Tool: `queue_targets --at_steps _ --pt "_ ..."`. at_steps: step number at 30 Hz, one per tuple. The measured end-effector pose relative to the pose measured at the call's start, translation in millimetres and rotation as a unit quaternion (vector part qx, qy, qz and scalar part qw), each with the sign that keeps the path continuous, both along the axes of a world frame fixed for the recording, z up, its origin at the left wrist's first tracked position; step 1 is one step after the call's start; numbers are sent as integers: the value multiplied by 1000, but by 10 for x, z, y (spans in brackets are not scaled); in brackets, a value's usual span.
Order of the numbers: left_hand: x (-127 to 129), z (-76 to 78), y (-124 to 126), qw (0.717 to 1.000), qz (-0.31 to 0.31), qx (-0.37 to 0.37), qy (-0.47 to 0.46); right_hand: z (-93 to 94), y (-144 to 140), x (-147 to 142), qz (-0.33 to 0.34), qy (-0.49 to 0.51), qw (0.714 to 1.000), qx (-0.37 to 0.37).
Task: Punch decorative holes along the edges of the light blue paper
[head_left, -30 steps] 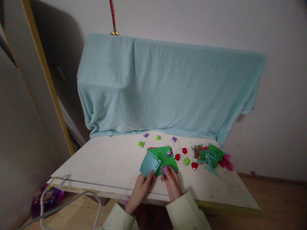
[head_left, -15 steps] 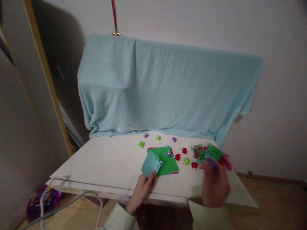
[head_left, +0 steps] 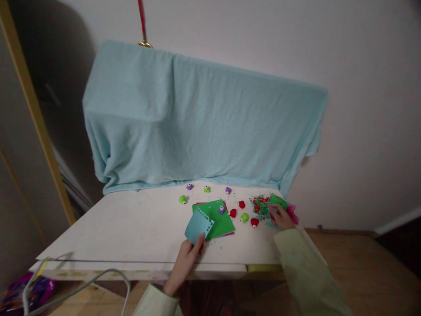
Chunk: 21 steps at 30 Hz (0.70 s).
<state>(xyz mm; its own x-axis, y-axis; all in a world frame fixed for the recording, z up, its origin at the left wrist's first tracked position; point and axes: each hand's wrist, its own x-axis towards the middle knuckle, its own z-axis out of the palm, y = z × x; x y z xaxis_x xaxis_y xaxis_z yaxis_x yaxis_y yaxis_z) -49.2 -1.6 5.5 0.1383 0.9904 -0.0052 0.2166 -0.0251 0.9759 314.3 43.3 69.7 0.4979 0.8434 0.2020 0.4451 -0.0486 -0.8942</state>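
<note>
On the right of the table (head_left: 131, 228), your right hand (head_left: 280, 218) is reaching the scrap pile (head_left: 261, 206), having left the blue sheet (head_left: 198, 226), so only your left hand (head_left: 188, 256) is holding it, fingers pinching its near edge, while your right fingers' grip is not showing clearly.

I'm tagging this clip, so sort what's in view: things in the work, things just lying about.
Apparently in the work:
blue punched sheet, in left fingers
green sheet
scrap pile, at right fingers
small eyed pieces

Apparently just about:
grey cable
shiny purple item
draped blue cloth
hanging red ribbon
</note>
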Motion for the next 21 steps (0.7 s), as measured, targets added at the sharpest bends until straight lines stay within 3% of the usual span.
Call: queue_targets --at_steps 4,15,21 --pt "1 -20 7 1000 0 -6 5 15 -12 -8 85 97 990 -62" --pt "-5 -3 9 1000 -11 2 -12 204 -7 34 172 302 933 -95" --pt "2 -27 13 1000 -17 3 -16 174 -8 -4 101 247 964 -22"
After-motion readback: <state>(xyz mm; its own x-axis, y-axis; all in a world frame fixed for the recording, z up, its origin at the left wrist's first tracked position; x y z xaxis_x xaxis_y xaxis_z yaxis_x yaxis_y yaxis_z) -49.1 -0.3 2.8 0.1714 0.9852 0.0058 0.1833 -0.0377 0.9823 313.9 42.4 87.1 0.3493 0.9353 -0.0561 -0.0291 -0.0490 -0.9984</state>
